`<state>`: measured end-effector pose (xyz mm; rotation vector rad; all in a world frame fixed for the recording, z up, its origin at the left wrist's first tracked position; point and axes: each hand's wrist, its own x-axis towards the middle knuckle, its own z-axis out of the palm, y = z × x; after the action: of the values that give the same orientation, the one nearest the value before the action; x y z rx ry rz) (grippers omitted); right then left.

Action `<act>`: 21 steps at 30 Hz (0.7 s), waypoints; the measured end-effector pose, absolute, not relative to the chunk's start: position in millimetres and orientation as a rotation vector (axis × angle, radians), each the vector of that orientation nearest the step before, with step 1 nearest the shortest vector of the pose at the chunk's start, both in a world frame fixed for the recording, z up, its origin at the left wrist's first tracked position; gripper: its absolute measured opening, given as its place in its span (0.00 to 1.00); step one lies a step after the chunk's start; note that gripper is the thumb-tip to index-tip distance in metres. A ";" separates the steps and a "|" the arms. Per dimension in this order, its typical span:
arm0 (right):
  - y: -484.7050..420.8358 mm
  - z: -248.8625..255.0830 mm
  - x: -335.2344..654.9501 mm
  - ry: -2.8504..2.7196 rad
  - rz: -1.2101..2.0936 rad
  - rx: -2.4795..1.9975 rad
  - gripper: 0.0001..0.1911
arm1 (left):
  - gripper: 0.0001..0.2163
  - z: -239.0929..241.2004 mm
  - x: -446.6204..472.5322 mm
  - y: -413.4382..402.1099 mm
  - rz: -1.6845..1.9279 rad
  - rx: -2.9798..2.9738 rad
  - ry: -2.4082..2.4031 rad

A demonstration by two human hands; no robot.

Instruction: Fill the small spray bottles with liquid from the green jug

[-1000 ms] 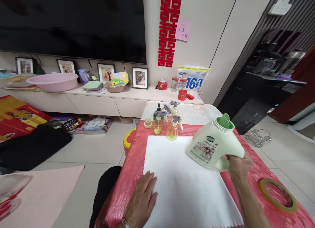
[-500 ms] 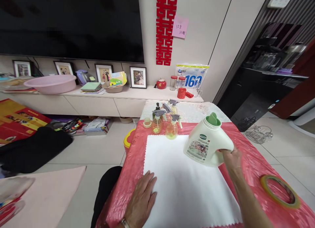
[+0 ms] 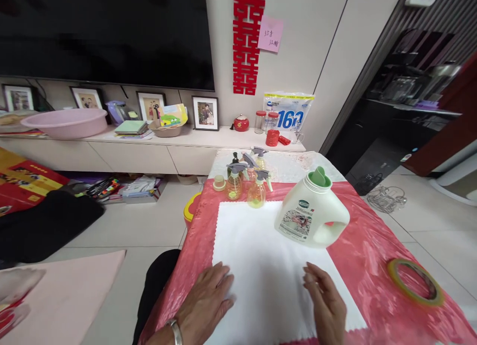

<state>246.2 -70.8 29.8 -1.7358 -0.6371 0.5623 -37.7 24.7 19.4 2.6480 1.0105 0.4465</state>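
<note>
A white jug (image 3: pixel 310 213) with a green spout and a label stands on the far right part of a white sheet (image 3: pixel 268 265) spread over a red tablecloth (image 3: pixel 368 265). My left hand (image 3: pixel 204 302) lies flat and open on the sheet's near left edge. My right hand (image 3: pixel 328 302) rests open on the sheet, well short of the jug and holding nothing. Several yellow spray bottles (image 3: pixel 248 183) with grey triggers stand at the sheet's far edge.
A roll of tape (image 3: pixel 415 281) lies on the cloth at the right. A small round lid (image 3: pixel 219 183) sits left of the bottles. Beyond are a low cabinet (image 3: pixel 149 153) with a pink basin (image 3: pixel 63 122), photo frames and jars, and a dark screen above.
My right hand set the jug down on the sheet, let go of its handle and drew back toward me. My left hand stayed in place.
</note>
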 end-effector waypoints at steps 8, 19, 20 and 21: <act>-53.3 56.0 203.0 -0.921 0.814 -1.512 0.20 | 0.16 70.5 4.8 28.6 0.773 1.508 1.129; -55.9 81.9 176.3 -1.035 0.988 -1.269 0.27 | 0.26 86.2 21.7 2.1 1.024 1.112 0.984; -55.8 83.4 174.0 -1.049 0.998 -1.264 0.29 | 0.28 87.0 22.1 1.1 1.032 1.131 0.966; -55.1 84.0 171.9 -1.060 1.007 -1.268 0.31 | 0.29 86.9 22.9 0.2 1.035 1.149 0.951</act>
<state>171.9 -55.1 84.0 -1.2681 -1.0604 1.0070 22.9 0.2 86.9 1.1488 0.9505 1.0352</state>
